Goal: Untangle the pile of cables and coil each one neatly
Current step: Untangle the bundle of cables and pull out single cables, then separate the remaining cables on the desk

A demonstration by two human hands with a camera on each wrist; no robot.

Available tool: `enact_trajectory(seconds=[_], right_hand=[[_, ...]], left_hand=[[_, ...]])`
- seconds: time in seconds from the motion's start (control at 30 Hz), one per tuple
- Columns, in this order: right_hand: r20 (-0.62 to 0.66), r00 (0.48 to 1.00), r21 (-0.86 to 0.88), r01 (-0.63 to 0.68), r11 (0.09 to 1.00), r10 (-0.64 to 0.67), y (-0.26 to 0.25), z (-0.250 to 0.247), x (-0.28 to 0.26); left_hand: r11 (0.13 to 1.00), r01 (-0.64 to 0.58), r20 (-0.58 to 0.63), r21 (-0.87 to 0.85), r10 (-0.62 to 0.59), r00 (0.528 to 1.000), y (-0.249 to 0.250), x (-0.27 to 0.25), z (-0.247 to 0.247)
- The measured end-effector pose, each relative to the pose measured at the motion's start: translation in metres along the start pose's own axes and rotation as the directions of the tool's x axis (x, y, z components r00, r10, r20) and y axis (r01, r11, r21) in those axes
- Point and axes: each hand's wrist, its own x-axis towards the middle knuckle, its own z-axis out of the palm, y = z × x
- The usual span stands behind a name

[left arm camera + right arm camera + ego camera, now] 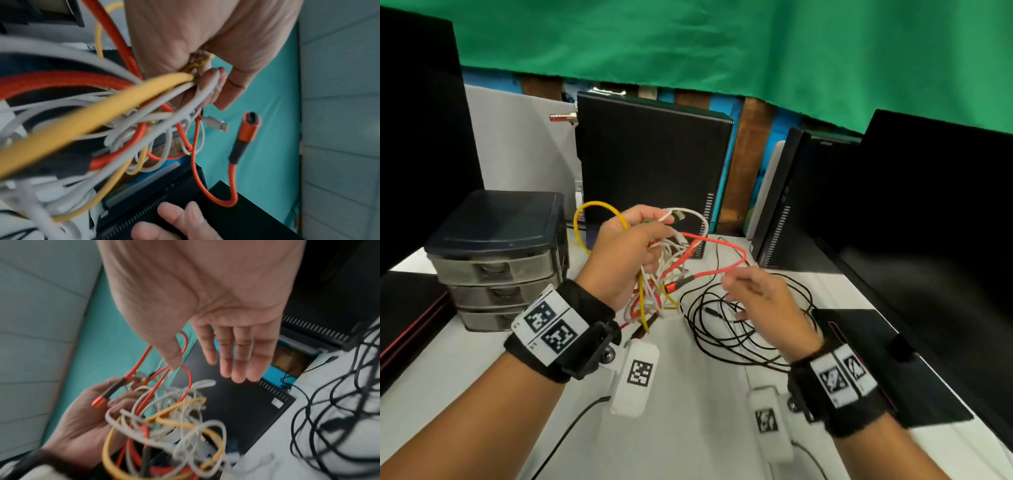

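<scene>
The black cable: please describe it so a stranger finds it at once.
On the white table, before the two black computer towers, the right hand hovers above loose loops. That is the black cable: thin, lying flat, unlike the coloured bundle in the left hand.

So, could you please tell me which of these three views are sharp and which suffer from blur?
Head view: mostly sharp, though the right hand is slightly smeared and the edges bow from the wide lens. Left wrist view: the nearest yellow cable is a soft blur, while the orange connector is crisp. Right wrist view: blurred throughout, worst on the black cable.
</scene>
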Motion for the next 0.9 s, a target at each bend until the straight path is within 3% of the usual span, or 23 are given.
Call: enact_trajectory(seconds=[0.17,0.27,0.37,0.43,0.53,0.57,0.63,0.67,0.73,0.83,0.9], right_hand=[[-0.031,0.998,0.174,0.065,0.983,-0.061,0.016,-0.010,-0.042],[-0.016,0.998,0.204,0.067,0.977,-0.065,0.024,-0.027,-0.044],[0.078,0.996,0.349,0.009,0.937,-0.039,0.033,-0.029,-0.036],[0.225,0.974,0.570,-0.142,0.809,0.013,0.036,-0.022,-0.034],[0.379,0.925,0.653,-0.293,0.698,0.034,0.037,-0.007,-0.043],[0.370,0.926,0.647,-0.311,0.697,0.071,0.041,-0.003,-0.044],[0.317,0.938,0.611,-0.317,0.725,0.143,0.050,0.006,-0.043],[0.299,0.940,0.588,-0.315,0.745,0.161,0.052,0.012,-0.042],[0.296,0.936,0.556,-0.329,0.763,0.189,0.051,0.026,-0.037],[0.310,0.926,0.538,-0.359,0.762,0.217,0.044,0.050,-0.026],[0.334,0.912,0.522,-0.390,0.759,0.238,0.039,0.068,-0.018]], left_hand=[[0.990,0.042,0.250,-0.136,-0.006,0.968,0.006,-0.022,0.017],[0.942,0.185,0.404,-0.281,-0.059,0.913,0.002,-0.027,0.020],[0.880,0.279,0.441,-0.383,-0.090,0.893,-0.005,-0.029,0.023],[0.839,0.329,0.406,-0.434,-0.144,0.902,-0.016,-0.028,0.025],[0.790,0.454,0.358,-0.413,-0.317,0.878,-0.049,-0.022,0.024],[0.816,0.471,0.324,-0.336,-0.369,0.871,-0.060,-0.021,0.024],[0.941,0.337,0.140,0.030,-0.338,0.931,-0.083,-0.020,0.021],[0.939,0.243,0.057,0.244,-0.264,0.963,-0.091,-0.019,0.017],[0.846,0.157,-0.026,0.509,-0.168,0.986,-0.098,-0.014,0.002],[0.763,0.257,-0.111,0.593,-0.239,0.965,-0.092,-0.010,-0.028],[0.809,0.331,-0.172,0.486,-0.282,0.944,-0.083,-0.016,-0.042]])
